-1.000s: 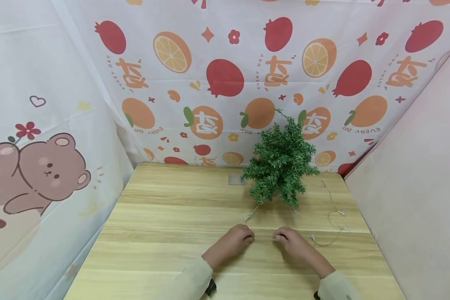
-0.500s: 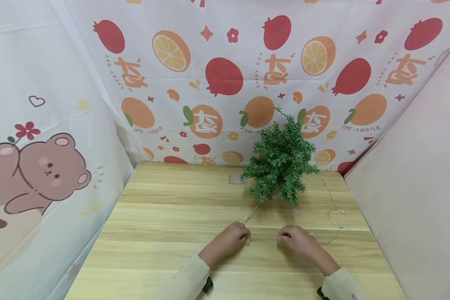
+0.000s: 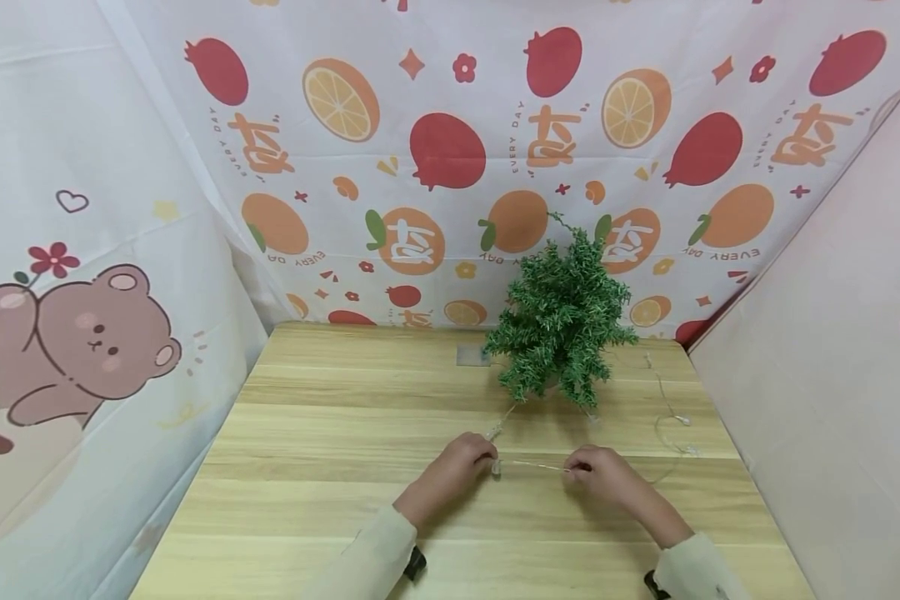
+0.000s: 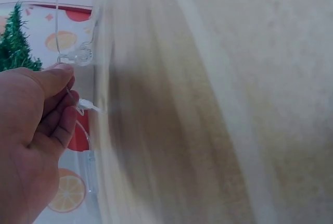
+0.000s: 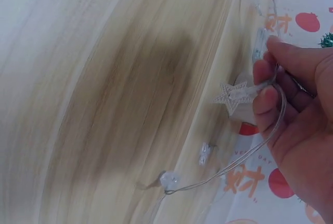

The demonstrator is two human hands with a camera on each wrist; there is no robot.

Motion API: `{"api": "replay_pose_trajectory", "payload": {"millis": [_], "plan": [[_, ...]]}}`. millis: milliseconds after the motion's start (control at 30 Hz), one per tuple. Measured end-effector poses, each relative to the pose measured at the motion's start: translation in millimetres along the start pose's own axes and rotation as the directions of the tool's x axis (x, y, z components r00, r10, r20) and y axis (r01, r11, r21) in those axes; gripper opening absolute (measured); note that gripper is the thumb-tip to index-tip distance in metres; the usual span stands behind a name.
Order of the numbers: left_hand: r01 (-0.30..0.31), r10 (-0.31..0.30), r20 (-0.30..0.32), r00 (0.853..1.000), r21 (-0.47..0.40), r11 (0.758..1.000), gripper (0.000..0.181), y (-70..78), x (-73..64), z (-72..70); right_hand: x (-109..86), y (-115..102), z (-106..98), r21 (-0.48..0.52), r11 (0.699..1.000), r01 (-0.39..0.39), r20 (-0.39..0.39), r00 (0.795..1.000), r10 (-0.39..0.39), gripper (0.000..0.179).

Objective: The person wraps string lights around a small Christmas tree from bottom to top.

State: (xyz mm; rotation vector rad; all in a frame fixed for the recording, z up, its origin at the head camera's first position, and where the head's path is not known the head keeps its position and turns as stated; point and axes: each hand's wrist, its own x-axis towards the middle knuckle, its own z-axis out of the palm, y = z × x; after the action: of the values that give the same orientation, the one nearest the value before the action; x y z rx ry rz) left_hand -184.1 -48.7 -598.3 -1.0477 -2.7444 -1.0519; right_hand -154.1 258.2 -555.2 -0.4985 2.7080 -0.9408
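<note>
My left hand [image 3: 456, 467] pinches the thin clear wire of a string of fairy lights [image 3: 534, 465] between thumb and fingers. A clear light [image 4: 82, 56] sticks out just beyond its fingertips in the left wrist view. My right hand [image 3: 607, 478] pinches the same string further along, and the stretch between the hands looks nearly straight. At its fingertips the right wrist view shows a clear star-shaped light [image 5: 232, 97], with a doubled wire hanging below. A small green artificial tree [image 3: 562, 321] stands behind the hands; its base is mostly hidden by branches.
More of the light string [image 3: 667, 417] lies in curves on the table's right side. A flat greyish see-through box [image 3: 473, 356] sits left of the tree. Printed cloth [image 3: 450, 158] hangs behind the wooden table [image 3: 330, 433] and along both sides.
My right hand has moved to the right and my left hand slightly left and up. A length of wire now shows stretched between them, and a light hangs by the left fingertips.
</note>
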Motion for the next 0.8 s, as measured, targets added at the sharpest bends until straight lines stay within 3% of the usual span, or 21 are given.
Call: {"api": "replay_pose_trajectory", "payload": {"millis": [200, 600, 700, 800], "plan": [[0.035, -0.035, 0.004, 0.999, -0.043, 0.998, 0.011, 2.6, 2.8, -8.9, -1.8, 5, -3, 0.008, 1.000, -0.004, -0.055, 0.998, 0.005, 0.010], [0.152, -0.157, -0.049, 0.986, -0.103, 0.983, 0.010, 12.1, 12.3, -20.1, -4.1, 18, 0, -0.051, 0.991, 0.127, -0.069, 0.989, -0.131, 0.016], [0.170, -0.177, -0.060, 0.982, -0.108, 0.980, 0.010, 12.9, 12.6, -22.2, -7.0, 18, -1, -0.020, 0.990, 0.137, -0.085, 0.987, -0.138, 0.021], [0.174, -0.182, -0.083, 0.980, -0.094, 0.980, 0.009, 12.0, 13.7, -24.4, -10.0, 19, -2, 0.058, 0.994, 0.097, -0.106, 0.990, -0.091, 0.024]]}}
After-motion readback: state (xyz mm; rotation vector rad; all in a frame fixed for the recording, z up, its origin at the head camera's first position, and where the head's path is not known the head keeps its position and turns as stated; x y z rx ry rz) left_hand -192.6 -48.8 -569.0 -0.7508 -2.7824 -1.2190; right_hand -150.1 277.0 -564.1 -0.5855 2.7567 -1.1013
